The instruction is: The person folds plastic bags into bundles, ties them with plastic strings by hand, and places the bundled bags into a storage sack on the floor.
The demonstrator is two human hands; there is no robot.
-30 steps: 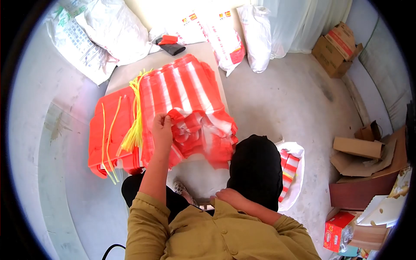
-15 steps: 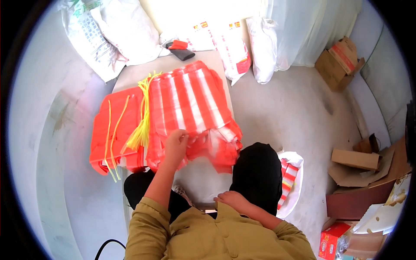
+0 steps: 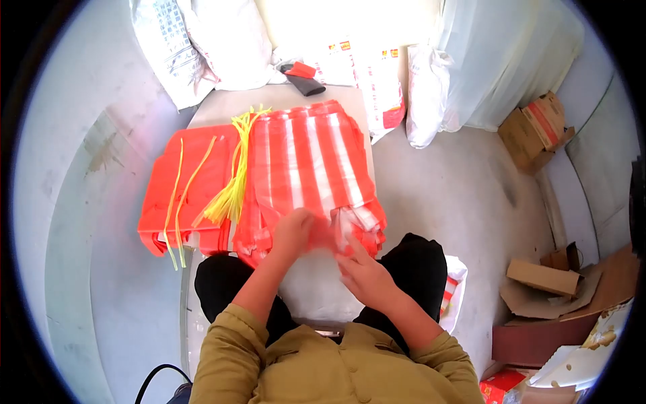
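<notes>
A stack of red-and-white striped plastic bags (image 3: 303, 155) lies spread on the low table before me, its near edge loose and crumpled. At that edge, my left hand (image 3: 294, 232) is closed on the thin red plastic of a bag. Opposite it, my right hand (image 3: 369, 276) has its fingers pinched at the same plastic, partly smeared by motion. Left of the striped bags lies a bundle of yellow ties (image 3: 232, 192). Further left, a folded pile of red plastic bags (image 3: 158, 195) carries two loose yellow ties (image 3: 192, 178).
White sacks (image 3: 235, 47) stand behind the table, with a dark roll (image 3: 306, 84) at its far edge. A white bag (image 3: 459, 273) holding striped bundles sits beside my right knee. Cardboard boxes (image 3: 528, 138) and flattened cardboard (image 3: 545, 296) lie along the right side.
My right hand has risen from my lap to the near edge of the striped bags. My left hand keeps its hold on the plastic there. The view has shifted slightly.
</notes>
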